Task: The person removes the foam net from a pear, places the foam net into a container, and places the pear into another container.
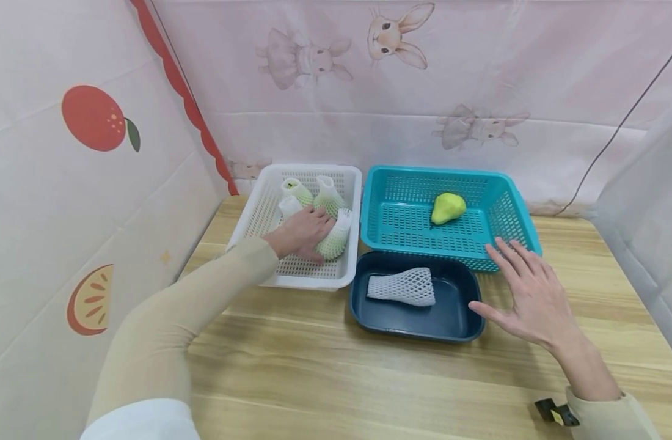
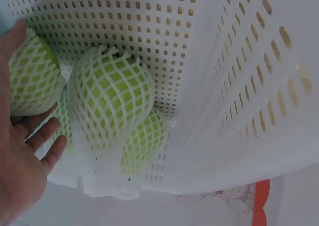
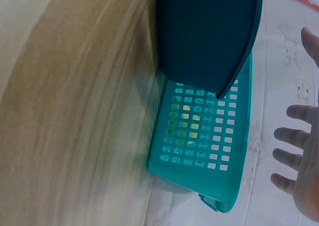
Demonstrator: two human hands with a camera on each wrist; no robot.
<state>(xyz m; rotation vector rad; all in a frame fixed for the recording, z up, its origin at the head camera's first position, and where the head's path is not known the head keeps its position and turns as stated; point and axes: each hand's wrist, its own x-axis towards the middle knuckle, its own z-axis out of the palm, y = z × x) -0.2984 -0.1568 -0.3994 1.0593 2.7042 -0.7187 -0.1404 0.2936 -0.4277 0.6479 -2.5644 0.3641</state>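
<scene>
My left hand [image 1: 303,232] reaches into the white basket [image 1: 248,214] among several green pears in white foam nets. The nearest netted pear [image 1: 332,245] lies between its thumb and its fingers, which look extended. In the left wrist view, the thumb is right at that pear [image 2: 32,76], and other netted pears [image 2: 112,89] sit beside the fingertips. My right hand [image 1: 531,296], fingers spread, hovers with nothing in it by the right end of the dark blue tub [image 1: 451,305]. An unfilled white foam net [image 1: 404,287] lies in the tub.
Behind the tub stands a teal basket [image 1: 407,238] with one bare yellow-green pear [image 1: 448,208] in it. The containers stand close together on a wooden table [image 1: 314,366]. A printed cloth wall [image 1: 314,140] rises at the back, with others at the sides.
</scene>
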